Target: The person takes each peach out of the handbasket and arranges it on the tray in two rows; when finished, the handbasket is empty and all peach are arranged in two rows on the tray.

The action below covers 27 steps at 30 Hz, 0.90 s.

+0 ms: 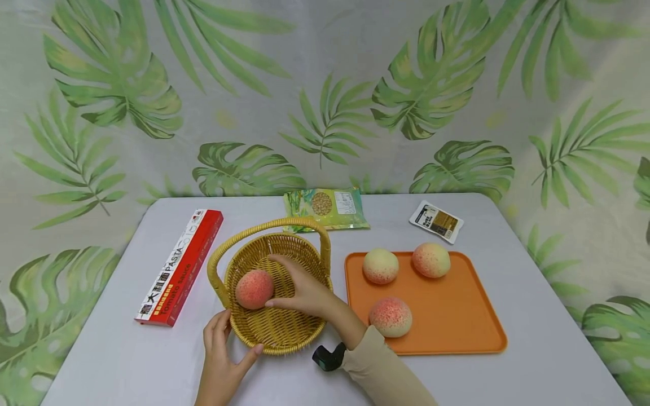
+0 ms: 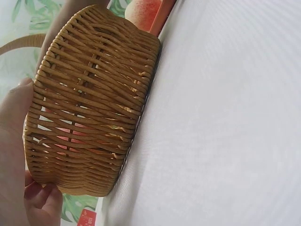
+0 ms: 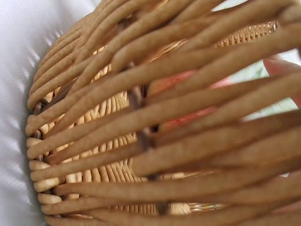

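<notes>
A wicker basket (image 1: 276, 338) with a tall handle stands left of centre, and a pinkish-red peach (image 1: 255, 288) lies inside it on the left. My right hand (image 1: 304, 290) reaches into the basket from the right. Its thumb and forefinger are spread beside the peach, with the thumb tip close to its right side; whether they touch cannot be told. My left hand (image 1: 223, 349) holds the basket at its near left side, thumb at the rim and fingers bent against the wall (image 2: 89, 103). In the right wrist view, weave (image 3: 211, 108) hides most of the right hand.
Right of the basket, an orange tray (image 1: 447, 321) carries three peaches (image 1: 391, 317). A red pasta box (image 1: 180, 268) lies at the left. Behind the basket is a green bag (image 1: 325, 208) of beans or grains; a small white-and-brown packet (image 1: 437, 221) lies at the back right.
</notes>
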Each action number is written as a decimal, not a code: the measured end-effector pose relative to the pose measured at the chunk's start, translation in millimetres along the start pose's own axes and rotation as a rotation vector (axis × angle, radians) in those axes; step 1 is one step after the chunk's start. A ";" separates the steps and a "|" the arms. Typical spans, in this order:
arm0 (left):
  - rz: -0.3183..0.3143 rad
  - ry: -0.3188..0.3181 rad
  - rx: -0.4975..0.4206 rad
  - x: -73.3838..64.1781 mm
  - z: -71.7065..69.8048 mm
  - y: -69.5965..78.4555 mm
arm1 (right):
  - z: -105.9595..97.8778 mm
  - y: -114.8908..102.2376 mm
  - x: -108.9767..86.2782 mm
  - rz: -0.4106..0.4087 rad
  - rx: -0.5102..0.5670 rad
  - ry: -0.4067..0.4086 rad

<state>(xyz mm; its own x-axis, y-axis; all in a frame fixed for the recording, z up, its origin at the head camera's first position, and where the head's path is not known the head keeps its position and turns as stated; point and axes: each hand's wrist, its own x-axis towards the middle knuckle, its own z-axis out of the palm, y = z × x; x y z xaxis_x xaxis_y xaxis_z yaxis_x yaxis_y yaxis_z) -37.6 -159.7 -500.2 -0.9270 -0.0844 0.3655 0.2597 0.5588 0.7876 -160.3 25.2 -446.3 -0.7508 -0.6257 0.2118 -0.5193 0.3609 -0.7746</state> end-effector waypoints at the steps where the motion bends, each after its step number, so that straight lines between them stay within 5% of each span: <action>1: -0.003 -0.001 0.000 0.0 0.0 0.0 | 0.4 -0.3 1.2 0.001 -0.004 -0.007; 27: -0.001 -0.002 -0.008 -0.4 0.0 -3.4 | 13.0 4.5 19.8 -0.001 -0.053 -0.168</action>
<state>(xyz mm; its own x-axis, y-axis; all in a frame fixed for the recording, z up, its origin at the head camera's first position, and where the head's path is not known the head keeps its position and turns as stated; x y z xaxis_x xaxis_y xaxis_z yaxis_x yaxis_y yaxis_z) -38.2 -161.5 -503.0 -0.9277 -0.0834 0.3639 0.2611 0.5517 0.7921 -172.2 5.4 -453.3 -0.6736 -0.7314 0.1063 -0.5442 0.3936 -0.7409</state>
